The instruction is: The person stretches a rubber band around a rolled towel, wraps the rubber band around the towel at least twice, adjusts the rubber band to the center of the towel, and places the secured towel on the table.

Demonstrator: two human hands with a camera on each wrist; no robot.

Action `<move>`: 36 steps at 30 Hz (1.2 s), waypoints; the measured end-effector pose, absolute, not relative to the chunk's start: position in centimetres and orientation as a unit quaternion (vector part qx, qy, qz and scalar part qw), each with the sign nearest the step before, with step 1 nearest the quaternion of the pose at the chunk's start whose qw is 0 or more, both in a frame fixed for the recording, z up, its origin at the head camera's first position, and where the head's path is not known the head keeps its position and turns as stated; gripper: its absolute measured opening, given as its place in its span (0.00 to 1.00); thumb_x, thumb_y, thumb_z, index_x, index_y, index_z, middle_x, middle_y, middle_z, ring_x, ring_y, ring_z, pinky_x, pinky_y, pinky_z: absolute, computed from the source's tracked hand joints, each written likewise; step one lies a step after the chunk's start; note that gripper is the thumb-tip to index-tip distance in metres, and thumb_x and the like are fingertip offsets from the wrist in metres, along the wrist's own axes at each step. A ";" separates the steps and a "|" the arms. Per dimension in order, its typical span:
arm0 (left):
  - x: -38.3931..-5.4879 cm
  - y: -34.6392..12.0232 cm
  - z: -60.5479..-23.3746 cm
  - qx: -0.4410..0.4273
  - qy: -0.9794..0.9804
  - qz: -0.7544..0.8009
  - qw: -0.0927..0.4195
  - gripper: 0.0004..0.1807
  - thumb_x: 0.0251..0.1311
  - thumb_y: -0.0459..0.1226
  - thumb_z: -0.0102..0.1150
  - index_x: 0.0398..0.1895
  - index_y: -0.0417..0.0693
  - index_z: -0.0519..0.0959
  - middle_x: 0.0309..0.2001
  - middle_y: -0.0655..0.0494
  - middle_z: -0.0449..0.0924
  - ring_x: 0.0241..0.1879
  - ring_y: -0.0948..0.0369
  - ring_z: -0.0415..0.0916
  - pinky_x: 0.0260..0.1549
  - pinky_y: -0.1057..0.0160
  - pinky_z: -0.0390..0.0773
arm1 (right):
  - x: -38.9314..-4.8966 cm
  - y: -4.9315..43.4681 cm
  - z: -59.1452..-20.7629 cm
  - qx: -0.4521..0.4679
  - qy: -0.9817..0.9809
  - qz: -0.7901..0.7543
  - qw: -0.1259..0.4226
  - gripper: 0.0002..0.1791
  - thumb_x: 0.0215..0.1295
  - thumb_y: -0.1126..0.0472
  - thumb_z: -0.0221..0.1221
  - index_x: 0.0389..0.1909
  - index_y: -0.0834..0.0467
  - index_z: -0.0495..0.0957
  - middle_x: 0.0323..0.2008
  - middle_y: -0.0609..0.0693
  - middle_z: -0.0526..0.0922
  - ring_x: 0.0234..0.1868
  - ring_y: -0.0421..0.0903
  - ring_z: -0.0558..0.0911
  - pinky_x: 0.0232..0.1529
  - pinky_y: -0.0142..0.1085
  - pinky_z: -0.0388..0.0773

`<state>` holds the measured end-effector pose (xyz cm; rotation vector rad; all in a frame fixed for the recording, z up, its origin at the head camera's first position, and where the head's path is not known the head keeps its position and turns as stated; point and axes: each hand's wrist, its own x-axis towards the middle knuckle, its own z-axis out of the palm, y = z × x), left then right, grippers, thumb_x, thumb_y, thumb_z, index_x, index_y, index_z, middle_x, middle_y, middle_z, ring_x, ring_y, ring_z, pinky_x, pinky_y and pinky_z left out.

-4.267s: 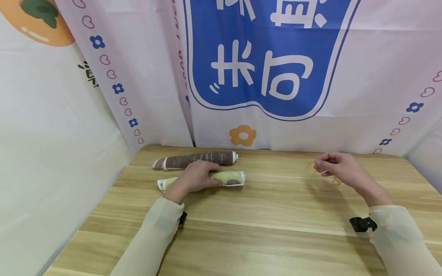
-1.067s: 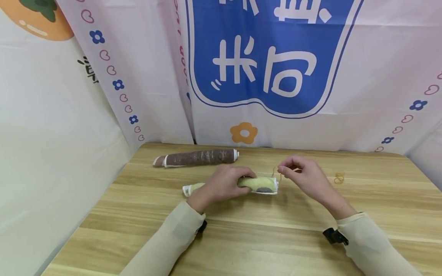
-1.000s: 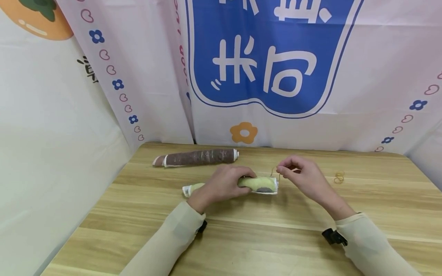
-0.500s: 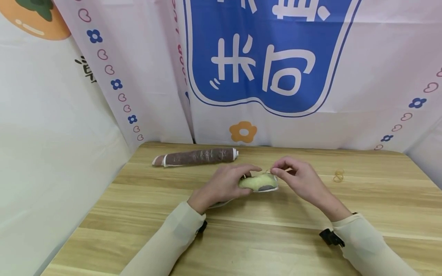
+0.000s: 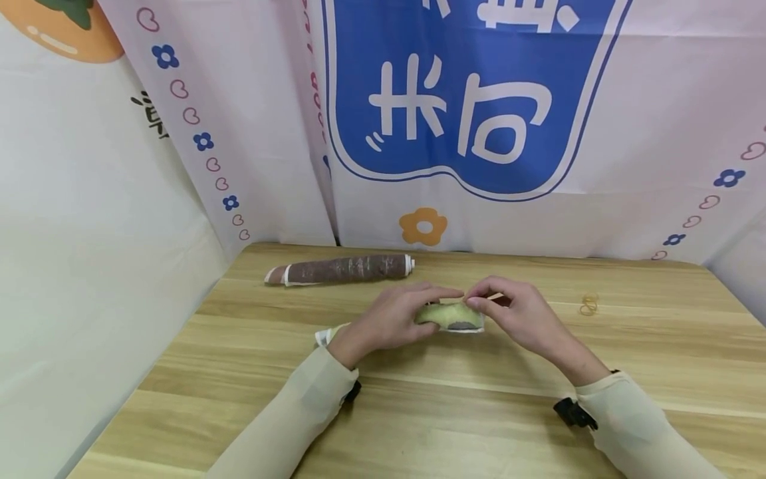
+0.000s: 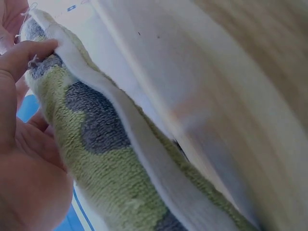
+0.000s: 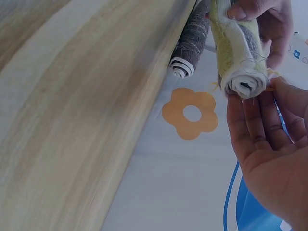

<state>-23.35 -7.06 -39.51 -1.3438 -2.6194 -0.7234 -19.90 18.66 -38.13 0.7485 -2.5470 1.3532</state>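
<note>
A rolled yellow-green and grey towel (image 5: 450, 315) with a white edge is held in my left hand (image 5: 389, 320), thumb on the near side and fingers over the far side. In the right wrist view its spiral end (image 7: 245, 85) faces the camera. My right hand (image 5: 522, 318) is at that end, thumb and fingertips together, pinching a thin yellow rubber band (image 7: 272, 72). Bits of the band show on both sides of the roll; the rest is hidden. In the left wrist view, the towel's white hem (image 6: 127, 113) runs lengthwise along the roll.
A second rolled towel (image 5: 347, 269), dark brown with a white end, lies behind at the table's back left. Loose yellow rubber bands (image 5: 589, 305) lie to the right on the wooden table (image 5: 431, 412). A printed cloth (image 5: 646, 133) hangs behind the table.
The green towel has come right from beside the brown one in my left hand. My right hand has moved left from the loose bands, bringing a rubber band onto the towel's right end.
</note>
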 end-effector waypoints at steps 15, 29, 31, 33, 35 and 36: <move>-23.3 -7.1 -39.5 -0.442 -0.863 -0.241 0.048 0.28 0.68 0.35 0.70 0.71 0.59 0.79 0.59 0.60 0.83 0.44 0.65 0.76 0.34 0.65 0.75 | -19.9 18.9 -37.9 0.254 -0.853 0.450 0.077 0.04 0.73 0.62 0.68 0.44 0.54 0.89 0.41 0.45 0.89 0.41 0.45 0.86 0.42 0.33 0.85; -23.3 -7.0 -39.5 -0.431 -0.869 -0.244 0.014 0.21 0.69 0.33 0.67 0.62 0.61 0.82 0.52 0.60 0.81 0.39 0.63 0.74 0.37 0.63 0.74 | -19.9 19.2 -37.9 0.255 -0.856 0.448 0.045 0.03 0.73 0.61 0.69 0.43 0.54 0.89 0.41 0.45 0.88 0.39 0.46 0.86 0.41 0.35 0.85; -23.2 -7.0 -39.5 -0.427 -0.870 -0.247 0.018 0.20 0.70 0.33 0.66 0.62 0.61 0.82 0.54 0.60 0.82 0.41 0.63 0.74 0.38 0.63 0.75 | -20.0 19.5 -37.8 0.243 -0.861 0.446 0.030 0.02 0.73 0.58 0.69 0.41 0.52 0.88 0.40 0.46 0.87 0.38 0.46 0.84 0.39 0.35 0.83; -23.2 -7.0 -39.5 -0.421 -0.871 -0.252 0.022 0.20 0.70 0.33 0.66 0.62 0.61 0.82 0.55 0.60 0.82 0.42 0.64 0.75 0.39 0.62 0.75 | -20.1 19.8 -37.8 0.234 -0.860 0.453 0.008 0.03 0.74 0.56 0.68 0.40 0.51 0.87 0.37 0.48 0.85 0.35 0.46 0.81 0.34 0.35 0.80; -23.2 -7.1 -39.5 -0.418 -0.871 -0.257 0.024 0.20 0.70 0.33 0.66 0.62 0.61 0.82 0.56 0.60 0.82 0.43 0.63 0.75 0.39 0.62 0.76 | -20.3 20.1 -37.7 0.232 -0.854 0.465 -0.017 0.04 0.74 0.56 0.67 0.39 0.51 0.86 0.34 0.51 0.82 0.31 0.46 0.78 0.29 0.35 0.77; -23.2 -7.1 -39.5 -0.417 -0.871 -0.259 0.027 0.20 0.70 0.33 0.66 0.62 0.60 0.82 0.56 0.60 0.82 0.43 0.63 0.75 0.39 0.62 0.76 | -20.3 20.2 -37.7 0.235 -0.848 0.474 -0.031 0.04 0.74 0.57 0.67 0.39 0.53 0.85 0.32 0.53 0.81 0.29 0.46 0.77 0.27 0.35 0.76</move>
